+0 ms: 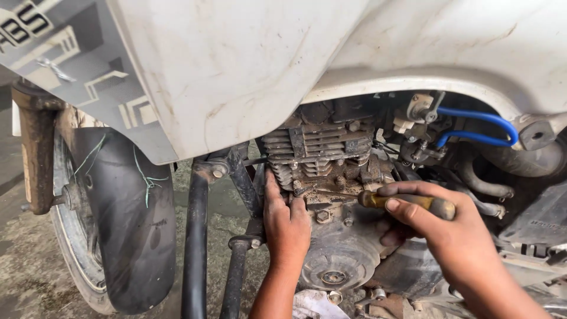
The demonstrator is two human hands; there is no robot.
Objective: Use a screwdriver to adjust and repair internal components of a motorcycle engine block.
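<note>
A dirty motorcycle engine (322,150) with cooling fins sits under a white fairing (236,65). My left hand (286,221) reaches up with its fingers pressed against the engine's left side, just below the fins. My right hand (440,227) grips a screwdriver (407,202) with a yellow-brown handle, held level; its shaft points left to the engine case near my left fingertips. A round grey engine cover (339,260) lies below both hands.
The front wheel with a black mudguard (127,218) stands at the left. Black crash-guard tubes (196,248) run down beside my left arm. A blue hose (478,127) curves at the upper right. Concrete floor (29,272) lies below.
</note>
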